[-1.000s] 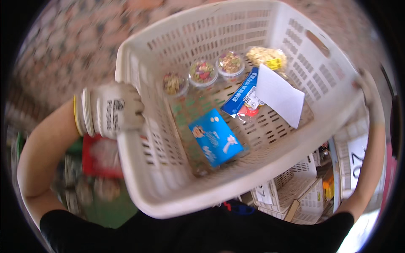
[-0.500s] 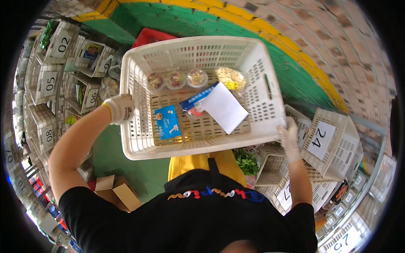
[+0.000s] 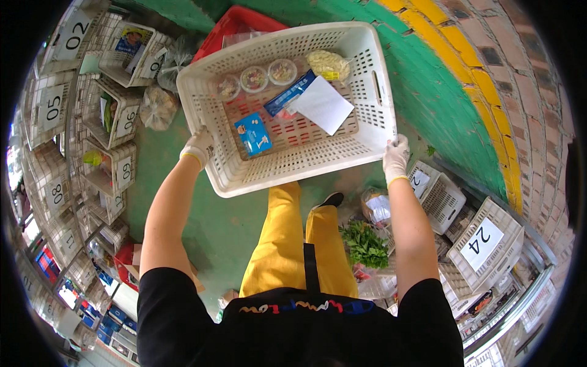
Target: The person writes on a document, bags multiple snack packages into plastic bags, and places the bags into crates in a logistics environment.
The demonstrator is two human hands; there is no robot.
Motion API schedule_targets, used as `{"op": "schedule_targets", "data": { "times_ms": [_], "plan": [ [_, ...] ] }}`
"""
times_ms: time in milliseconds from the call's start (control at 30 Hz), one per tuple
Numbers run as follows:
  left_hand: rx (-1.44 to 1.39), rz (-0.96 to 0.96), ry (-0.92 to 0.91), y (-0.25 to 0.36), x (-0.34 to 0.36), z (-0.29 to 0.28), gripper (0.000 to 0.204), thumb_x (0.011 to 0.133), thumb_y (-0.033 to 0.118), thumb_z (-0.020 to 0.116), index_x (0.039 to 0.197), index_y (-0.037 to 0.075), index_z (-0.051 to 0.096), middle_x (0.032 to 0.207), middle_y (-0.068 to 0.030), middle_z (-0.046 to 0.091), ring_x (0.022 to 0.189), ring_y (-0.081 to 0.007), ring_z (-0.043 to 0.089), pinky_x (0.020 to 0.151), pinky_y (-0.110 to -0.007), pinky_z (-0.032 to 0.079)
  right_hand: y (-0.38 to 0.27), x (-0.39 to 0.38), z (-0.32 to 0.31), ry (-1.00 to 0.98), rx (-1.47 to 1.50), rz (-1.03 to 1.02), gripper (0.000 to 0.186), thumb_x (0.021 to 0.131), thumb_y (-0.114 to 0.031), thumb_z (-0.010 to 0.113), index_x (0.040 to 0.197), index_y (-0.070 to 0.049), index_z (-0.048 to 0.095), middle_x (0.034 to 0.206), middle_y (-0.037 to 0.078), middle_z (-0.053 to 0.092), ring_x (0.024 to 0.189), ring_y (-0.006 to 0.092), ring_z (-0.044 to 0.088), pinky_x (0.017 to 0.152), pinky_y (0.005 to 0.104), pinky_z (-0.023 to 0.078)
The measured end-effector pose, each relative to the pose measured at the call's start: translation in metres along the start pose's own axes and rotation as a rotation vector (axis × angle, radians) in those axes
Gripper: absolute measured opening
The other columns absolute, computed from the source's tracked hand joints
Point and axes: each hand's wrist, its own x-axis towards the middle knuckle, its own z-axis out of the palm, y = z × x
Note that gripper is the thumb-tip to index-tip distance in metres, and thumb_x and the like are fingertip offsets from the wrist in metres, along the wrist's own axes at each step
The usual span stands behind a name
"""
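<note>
A white slotted plastic crate (image 3: 293,174) is held out in front of me, tilted slightly. My left hand (image 3: 199,147), in a white glove, is closed on its left side near the front corner. My gloved right hand (image 3: 396,160) grips the right front corner. Inside the crate, three clear round tubs (image 3: 254,79) of mixed food line the back. To their right lies a clear bag of pale yellowish food (image 3: 327,64). A white sheet of paper (image 3: 325,105) partly covers a long blue packet (image 3: 290,93). Nearer my left hand sits a light-blue box (image 3: 252,134).
Racks of numbered crates (image 3: 52,107) stand along the left, with plastic bags (image 3: 159,108) beside them. A red crate (image 3: 235,27) lies behind mine, against the green wall (image 3: 440,116). On the right are leafy greens (image 3: 365,244) and more crates (image 3: 480,241).
The crate has moved further out from my body and turned, its right side now higher. Both hands have moved with it, keeping hold. My yellow trouser legs and a shoe now show below it.
</note>
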Motion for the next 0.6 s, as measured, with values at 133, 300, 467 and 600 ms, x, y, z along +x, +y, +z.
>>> {"op": "schedule_targets", "data": {
  "times_ms": [133, 300, 467, 600],
  "plan": [
    [-0.111, -0.088, 0.401, -0.004, -0.042, -0.018, 0.035, 0.079, 0.016, 0.051, 0.112, 0.007, 0.058, 0.125, -0.0130, 0.050, 0.125, -0.0299, 0.037, 0.109, -0.043, 0.023, 0.012, -0.032, -0.036, -0.134, 0.292, -0.018, 0.027, 0.082, -0.013, 0.059, 0.103, 0.003, 0.052, 0.092, 0.015, 0.059, 0.085, 0.0224, 0.056, 0.079, 0.0342, 0.044],
    [-0.435, -0.071, 0.523, 0.043, -0.131, -0.040, 0.053, 0.071, 0.021, 0.061, 0.120, 0.007, 0.051, 0.131, -0.0184, 0.042, 0.126, -0.0335, 0.035, 0.106, -0.048, 0.024, 0.065, -0.187, -0.166, -0.656, -0.095, 0.090, 0.029, 0.089, -0.031, 0.049, 0.106, -0.009, 0.056, 0.096, 0.010, 0.062, 0.089, 0.0222, 0.057, 0.079, 0.0385, 0.043],
    [-0.776, 0.031, -0.026, 0.082, -0.163, -0.098, 0.043, 0.074, 0.029, 0.061, 0.110, 0.006, 0.056, 0.126, -0.0169, 0.047, 0.120, -0.0352, 0.042, 0.097, -0.042, 0.038, 0.147, -0.390, -0.282, -0.384, 0.469, 0.695, 0.022, 0.088, -0.027, 0.054, 0.078, -0.007, 0.056, 0.064, -0.001, 0.051, 0.052, 0.0094, 0.043, 0.049, 0.0246, 0.036],
    [-1.236, -0.103, -0.014, 0.102, -0.142, -0.059, 0.035, 0.080, 0.030, 0.053, 0.104, 0.005, 0.058, 0.103, -0.0160, 0.061, 0.100, -0.0307, 0.057, 0.087, -0.037, 0.044, 0.204, -0.548, -0.276, 0.294, 0.534, 1.265, 0.024, 0.088, -0.028, 0.054, 0.090, -0.005, 0.057, 0.071, 0.004, 0.054, 0.062, 0.0145, 0.051, 0.057, 0.0269, 0.042]
  ]
}}
